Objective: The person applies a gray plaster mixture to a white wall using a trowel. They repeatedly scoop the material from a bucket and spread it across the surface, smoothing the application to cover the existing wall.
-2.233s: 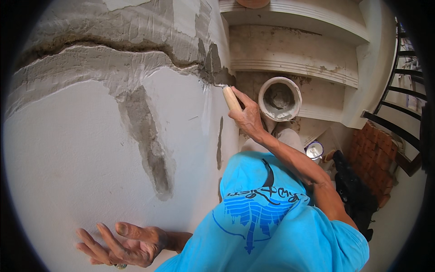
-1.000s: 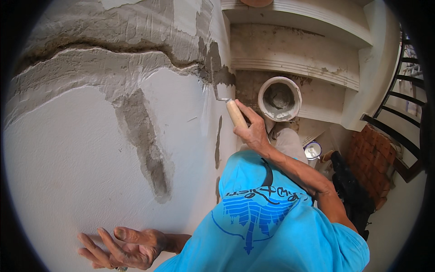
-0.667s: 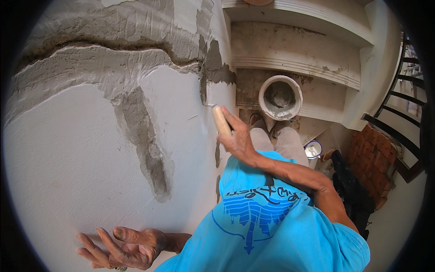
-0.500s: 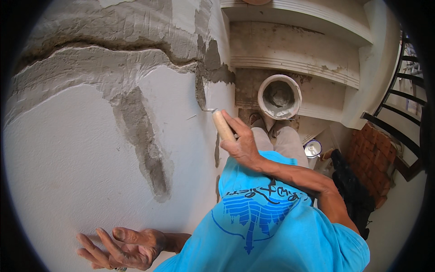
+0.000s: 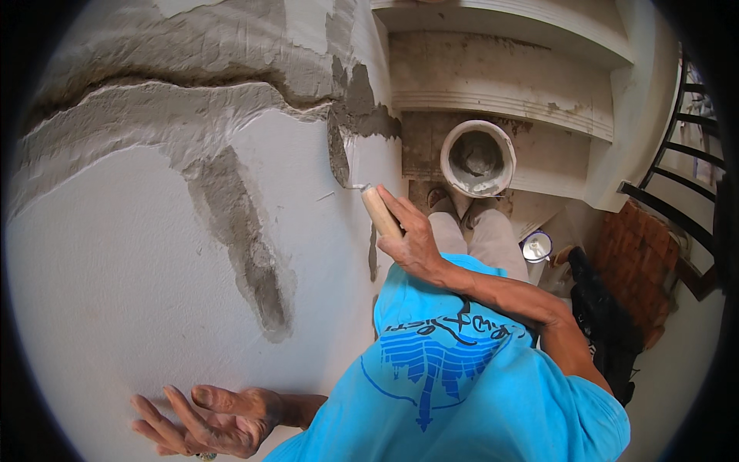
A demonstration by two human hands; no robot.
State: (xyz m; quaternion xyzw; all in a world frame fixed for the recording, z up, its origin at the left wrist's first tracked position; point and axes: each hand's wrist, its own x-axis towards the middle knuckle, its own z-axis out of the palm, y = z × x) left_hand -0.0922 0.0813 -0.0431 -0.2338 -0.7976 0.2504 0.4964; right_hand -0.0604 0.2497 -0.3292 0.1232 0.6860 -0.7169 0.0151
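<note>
My right hand grips the pale wooden handle of a trowel. Its metal blade lies against the wall, seen nearly edge-on at the wall's corner. Fingers spread, my left hand is open beside the wall at the lower left; whether it touches the surface I cannot tell. Dark, damp-looking mortar covers a patch just above the blade. A long, rough crack crosses the upper wall, with a grey mortar strip slanting down below it.
A bucket with grey mortar inside stands at my feet, by concrete steps. To the right are a small white-and-blue can, a dark cloth-like heap, stacked reddish bricks and a black metal railing.
The view has shifted slightly, so the bucket and steps sit a little higher. Both hands keep nearly the same pose, and the trowel stays at the wall corner.
</note>
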